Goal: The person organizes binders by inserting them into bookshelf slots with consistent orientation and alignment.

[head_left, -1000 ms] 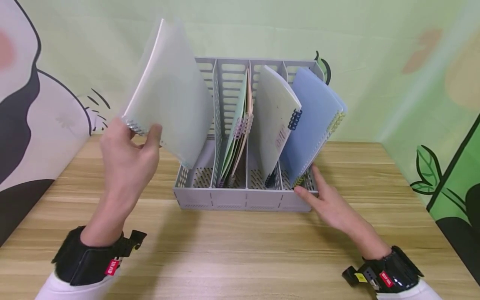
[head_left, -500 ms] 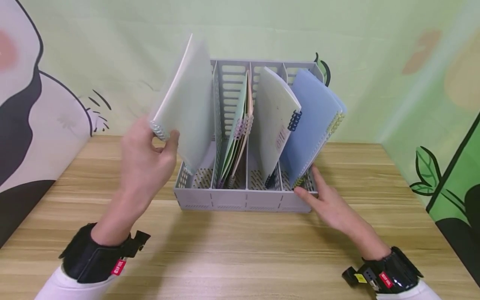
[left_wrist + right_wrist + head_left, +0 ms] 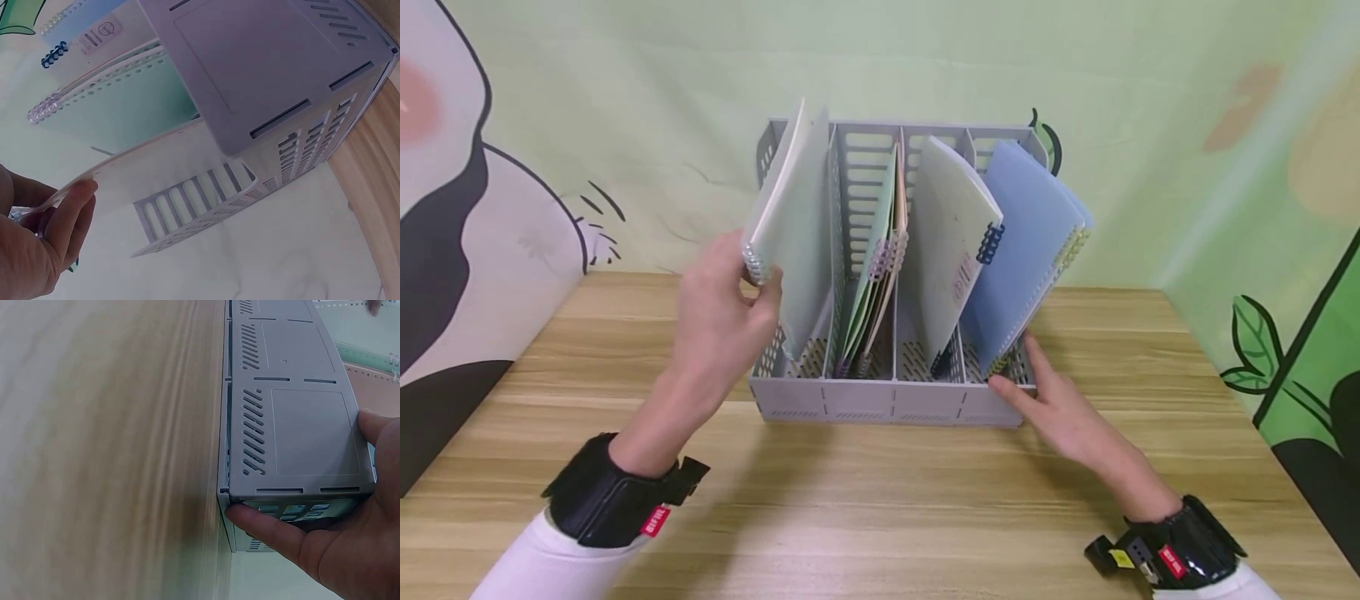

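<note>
In the head view my left hand (image 3: 724, 321) pinches a pale, translucent-covered spiral notebook (image 3: 805, 258) by its bound edge, near a clear coil. The notebook stands upright, tilted, its lower end inside the leftmost compartment of a grey file organizer (image 3: 859, 400). In the left wrist view the thumb and fingers (image 3: 74, 209) press the cover's edge between them. My right hand (image 3: 1063, 408) holds the organizer's front right corner, thumb at the front rim and a finger along the perforated side wall, as the right wrist view shows.
Thin green and peach notebooks (image 3: 880, 258) with lilac coils fill the second compartment. A white notebook (image 3: 951, 242) with a dark blue coil leans in the third, a blue notebook (image 3: 1026, 225) with a yellow coil in the fourth. A printed cloth (image 3: 685, 125) hangs behind the wooden table (image 3: 880, 500).
My left hand has moved right and brought the pale notebook down, from left of the organizer into its leftmost compartment. My right hand has stayed at the corner.
</note>
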{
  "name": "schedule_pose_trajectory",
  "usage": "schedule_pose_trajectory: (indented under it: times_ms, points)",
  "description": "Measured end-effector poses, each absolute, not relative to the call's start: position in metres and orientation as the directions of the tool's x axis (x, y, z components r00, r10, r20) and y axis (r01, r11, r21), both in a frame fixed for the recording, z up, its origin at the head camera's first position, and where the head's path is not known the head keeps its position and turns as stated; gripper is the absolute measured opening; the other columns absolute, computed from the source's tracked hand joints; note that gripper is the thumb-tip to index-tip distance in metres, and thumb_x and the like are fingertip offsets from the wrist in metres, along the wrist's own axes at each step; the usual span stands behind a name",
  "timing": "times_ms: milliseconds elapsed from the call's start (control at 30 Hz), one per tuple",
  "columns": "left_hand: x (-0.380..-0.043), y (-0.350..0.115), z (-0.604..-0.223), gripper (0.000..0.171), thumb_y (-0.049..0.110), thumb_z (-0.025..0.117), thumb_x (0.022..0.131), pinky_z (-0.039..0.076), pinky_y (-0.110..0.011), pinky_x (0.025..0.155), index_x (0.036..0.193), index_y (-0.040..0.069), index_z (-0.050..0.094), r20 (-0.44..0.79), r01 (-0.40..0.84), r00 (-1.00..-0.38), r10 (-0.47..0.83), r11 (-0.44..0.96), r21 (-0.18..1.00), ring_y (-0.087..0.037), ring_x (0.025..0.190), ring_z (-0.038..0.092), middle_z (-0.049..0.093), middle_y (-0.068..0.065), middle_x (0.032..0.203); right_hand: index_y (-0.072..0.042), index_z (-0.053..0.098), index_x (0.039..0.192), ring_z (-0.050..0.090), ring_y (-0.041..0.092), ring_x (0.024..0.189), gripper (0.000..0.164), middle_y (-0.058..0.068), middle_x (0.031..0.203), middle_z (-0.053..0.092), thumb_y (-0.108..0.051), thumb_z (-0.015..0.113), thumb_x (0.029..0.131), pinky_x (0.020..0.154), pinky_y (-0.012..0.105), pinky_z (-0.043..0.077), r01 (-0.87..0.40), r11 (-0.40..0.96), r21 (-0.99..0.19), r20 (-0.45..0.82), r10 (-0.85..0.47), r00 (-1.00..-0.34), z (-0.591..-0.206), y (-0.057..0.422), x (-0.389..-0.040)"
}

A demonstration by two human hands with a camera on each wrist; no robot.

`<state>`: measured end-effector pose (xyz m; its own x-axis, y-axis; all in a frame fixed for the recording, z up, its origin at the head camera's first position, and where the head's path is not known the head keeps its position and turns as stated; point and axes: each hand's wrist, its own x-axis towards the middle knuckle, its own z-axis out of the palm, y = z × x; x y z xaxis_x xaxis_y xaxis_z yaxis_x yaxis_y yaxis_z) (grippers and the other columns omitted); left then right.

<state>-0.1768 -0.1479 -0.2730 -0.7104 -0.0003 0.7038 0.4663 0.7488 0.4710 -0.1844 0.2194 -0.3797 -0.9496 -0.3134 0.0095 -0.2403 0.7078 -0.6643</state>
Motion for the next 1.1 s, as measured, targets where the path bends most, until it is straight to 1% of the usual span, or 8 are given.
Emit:
schedule_pose_trajectory:
  times_ms: [233, 533, 867, 1100]
  points:
    - [-0.185, -0.145, -0.279, 0.021, -0.007, 0.065, 0.084, 0.044, -0.024, 0.06, 0.104, -0.005, 0.065, 0.71, 0.472, -0.704, 0.017, 0.758, 0.451, -0.02, 0.075, 0.057, 0.06, -0.009, 0.087, -0.002, -0.008, 0.156, 0.028, 0.046, 0.136, 0.087, 0.022, 0.156, 0.006, -0.048, 0.045, 0.103, 0.11, 0.047, 0.022, -0.239, 0.706, -0.666, 0.01, -0.313, -0.95, -0.38, 0.219, -0.184]
    - [-0.195, -0.145, -0.28, 0.011, -0.007, 0.065, 0.084, 0.042, -0.026, 0.063, 0.091, 0.0, 0.06, 0.699, 0.467, -0.715, 0.029, 0.763, 0.446, -0.021, 0.074, 0.055, 0.057, -0.007, 0.082, -0.002, -0.008, 0.156, 0.027, 0.045, 0.137, 0.087, 0.021, 0.157, 0.005, -0.047, 0.045, 0.103, 0.11, 0.047, 0.022, -0.241, 0.707, -0.665, 0.012, -0.312, -0.95, -0.38, 0.219, -0.185]
    - [-0.202, -0.146, -0.278, 0.011, -0.007, 0.064, 0.084, 0.043, -0.026, 0.063, 0.091, -0.001, 0.06, 0.68, 0.462, -0.733, 0.028, 0.755, 0.466, -0.021, 0.073, 0.055, 0.058, -0.007, 0.082, -0.002, -0.008, 0.156, 0.027, 0.045, 0.137, 0.087, 0.02, 0.157, 0.004, -0.046, 0.045, 0.103, 0.11, 0.048, 0.022, -0.247, 0.696, -0.674, 0.018, -0.319, -0.948, -0.381, 0.219, -0.185]
    - [-0.204, -0.146, -0.277, 0.009, -0.008, 0.063, 0.082, 0.041, -0.027, 0.062, 0.088, -0.002, 0.06, 0.681, 0.454, -0.732, 0.017, 0.757, 0.47, -0.022, 0.071, 0.055, 0.058, -0.008, 0.079, -0.004, -0.009, 0.156, 0.031, 0.045, 0.135, 0.086, 0.018, 0.157, 0.003, -0.046, 0.046, 0.103, 0.109, 0.047, 0.024, -0.246, 0.691, -0.68, 0.017, -0.321, -0.947, -0.38, 0.219, -0.185]
